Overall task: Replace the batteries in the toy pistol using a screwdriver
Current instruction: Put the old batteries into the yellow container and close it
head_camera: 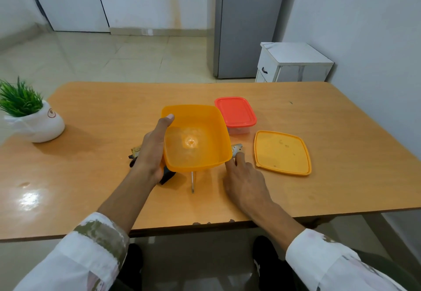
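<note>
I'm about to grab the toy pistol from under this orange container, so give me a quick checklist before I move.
1. Orange container gripped by the left hand, tilted up: ok.
2. Container empty inside: ok.
3. Toy pistol within reach, right hand at its silver end: ok.
4. Screwdriver on the table, shaft showing below the container: ok.
5. Fresh batteries in sight: cannot tell; none show.

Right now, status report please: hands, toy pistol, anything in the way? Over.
Left hand grips orange tub. Right hand open, reaching beside it. Toy pistol, screwdriver mostly hidden under tub.
</note>
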